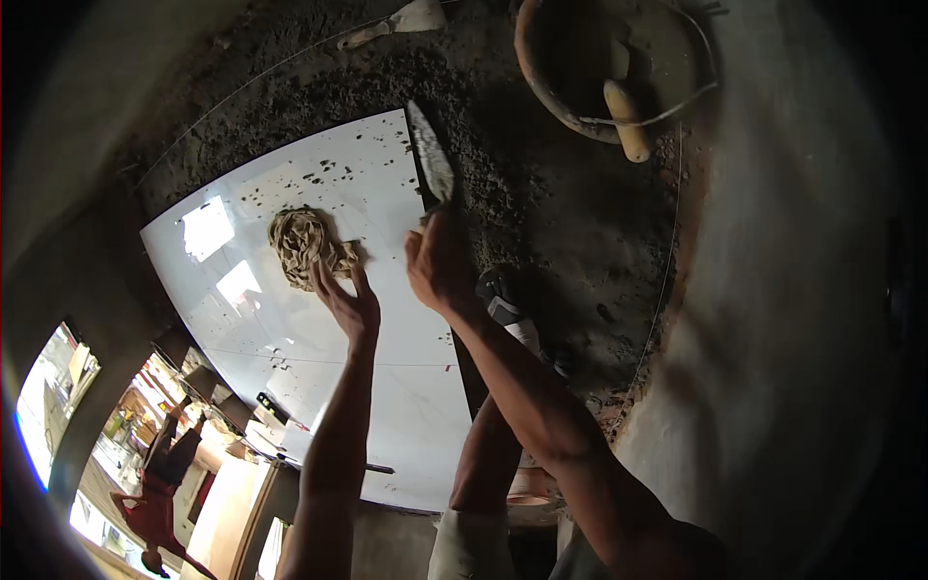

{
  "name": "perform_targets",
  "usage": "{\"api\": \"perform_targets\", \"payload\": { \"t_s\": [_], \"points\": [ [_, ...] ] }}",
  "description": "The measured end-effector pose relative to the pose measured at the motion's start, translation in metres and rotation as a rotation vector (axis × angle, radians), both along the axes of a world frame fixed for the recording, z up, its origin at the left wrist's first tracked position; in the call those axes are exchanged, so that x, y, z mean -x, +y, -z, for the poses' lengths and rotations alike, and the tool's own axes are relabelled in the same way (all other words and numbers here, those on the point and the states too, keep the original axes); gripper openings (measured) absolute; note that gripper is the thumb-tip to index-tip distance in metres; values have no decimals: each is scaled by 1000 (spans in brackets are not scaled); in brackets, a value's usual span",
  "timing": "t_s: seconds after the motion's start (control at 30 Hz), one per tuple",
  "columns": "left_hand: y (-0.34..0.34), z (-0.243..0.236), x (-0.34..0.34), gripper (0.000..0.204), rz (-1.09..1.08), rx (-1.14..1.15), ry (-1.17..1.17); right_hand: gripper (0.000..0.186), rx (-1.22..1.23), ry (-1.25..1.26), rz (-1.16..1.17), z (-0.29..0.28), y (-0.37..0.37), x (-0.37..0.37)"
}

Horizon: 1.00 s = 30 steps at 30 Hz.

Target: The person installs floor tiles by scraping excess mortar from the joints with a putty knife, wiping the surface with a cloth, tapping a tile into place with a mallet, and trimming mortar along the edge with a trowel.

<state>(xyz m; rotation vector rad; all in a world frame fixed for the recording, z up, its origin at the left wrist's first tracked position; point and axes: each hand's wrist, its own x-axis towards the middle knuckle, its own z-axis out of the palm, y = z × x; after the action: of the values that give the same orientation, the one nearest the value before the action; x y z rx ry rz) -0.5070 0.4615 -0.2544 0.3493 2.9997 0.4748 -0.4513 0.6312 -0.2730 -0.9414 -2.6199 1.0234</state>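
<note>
My left hand reaches over a large glossy white tile, its fingers apart at the lower edge of a crumpled tan cloth. The fingertips look to touch the cloth, which lies bunched on the tile. Just to the right, my right hand is closed round the handle of a trowel. The trowel's pointed, mortar-smeared blade extends away from me along the tile's right edge. Most of its handle is hidden by my fingers. Dark crumbs of mortar dot the tile, mostly near its far edge.
Rough dark mortar borders the tile. A round bucket with a wooden-handled tool stands far right, near the wall. Another trowel lies at the far edge. A string runs along the right. Someone is at lower left.
</note>
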Motion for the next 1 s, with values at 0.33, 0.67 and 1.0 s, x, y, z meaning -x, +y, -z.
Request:
{"api": "perform_targets", "payload": {
  "t_s": [0.33,0.67,1.0],
  "points": [
    [261,126,52,91,-158,-39,-140,51,300,-347,-27,-22,86,-129],
    [78,89,28,93,-354,114,38,50,495,-799,49,-38,191,-205],
    [114,131,93,67,-602,-272,32,56,-34,-998,-559,-15,273,-299]
  ]
}}
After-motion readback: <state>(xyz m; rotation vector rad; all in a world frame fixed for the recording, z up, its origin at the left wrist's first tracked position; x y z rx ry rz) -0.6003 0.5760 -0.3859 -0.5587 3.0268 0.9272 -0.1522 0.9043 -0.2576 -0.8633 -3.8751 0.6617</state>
